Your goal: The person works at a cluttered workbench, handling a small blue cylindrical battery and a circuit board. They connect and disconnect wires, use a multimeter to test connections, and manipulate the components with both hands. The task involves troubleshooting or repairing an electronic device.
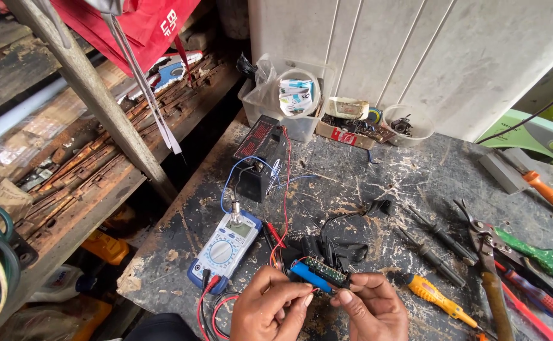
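Near the worktop's (415, 170) front edge, your left hand (270, 309) pinches the blue battery pack (309, 276) with its green circuit board (326, 270); your right hand's (371, 306) fingers clamp its other end, the multimeter (226, 247) just left.

Soft, even daylight is falling across the surface (415, 183), prob. from overhead; no hard shadows showing. The pale wall panel (453, 57) behind the surface is reading brightest, nearly washing out w/ little detail. Left of the surface, the gap below the rusty shelf (80, 183) is sinking into dim shade. Slight glare is showing on the clear plastic tub (261, 104) at the surface's far edge. Focus is holding sharp at centre; straight lines are bowing a bit toward the corners, wide-angle style. No motion blur on the hands.
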